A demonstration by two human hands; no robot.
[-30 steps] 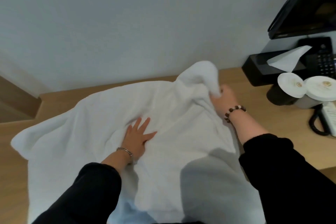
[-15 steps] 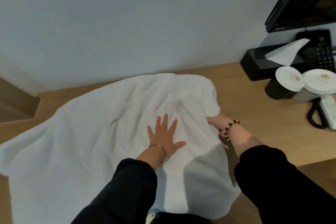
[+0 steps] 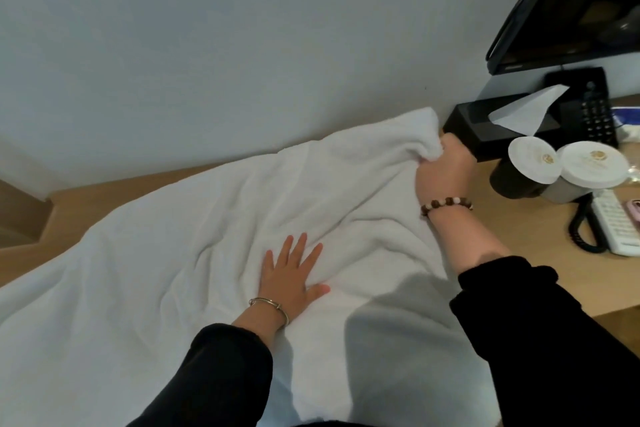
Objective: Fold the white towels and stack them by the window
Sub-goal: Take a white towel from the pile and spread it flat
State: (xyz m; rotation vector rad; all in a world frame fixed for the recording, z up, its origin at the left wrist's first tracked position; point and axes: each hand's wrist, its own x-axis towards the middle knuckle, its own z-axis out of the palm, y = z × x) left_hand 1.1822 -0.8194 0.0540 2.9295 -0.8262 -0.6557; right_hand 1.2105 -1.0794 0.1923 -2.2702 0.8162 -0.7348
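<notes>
Desk point(image 3: 540, 253), white towel point(image 3: 207, 270), tissue point(image 3: 526, 111) in black box point(image 3: 485, 132)

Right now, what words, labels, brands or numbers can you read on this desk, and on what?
Nothing reads clearly.
Two round white cup lids: gold emblems, too blurred.
Black desk telephone: keypad marks too small.
White keypad device: buttons too small.
Black television: pale mark on lower edge, blurred.
White towel: no print shows.
</notes>
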